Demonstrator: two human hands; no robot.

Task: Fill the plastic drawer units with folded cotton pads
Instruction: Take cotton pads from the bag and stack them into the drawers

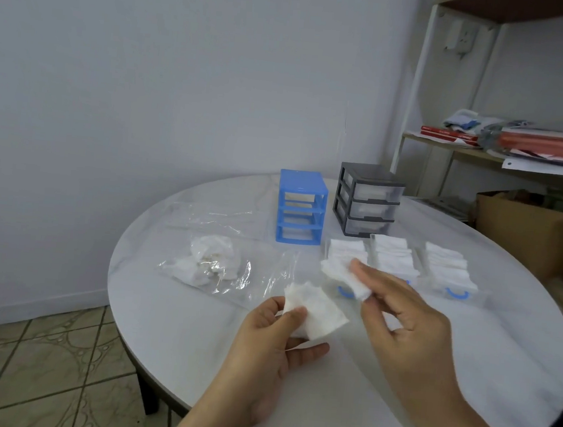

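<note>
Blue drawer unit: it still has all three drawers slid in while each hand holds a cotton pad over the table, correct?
Not quite. In the head view the blue drawer unit is an empty frame; its three drawers lie out on the table, stacked with pads. The rest holds: the left hand and right hand each hold a cotton pad.

Shelf (505, 155) (right side cut off)
</note>
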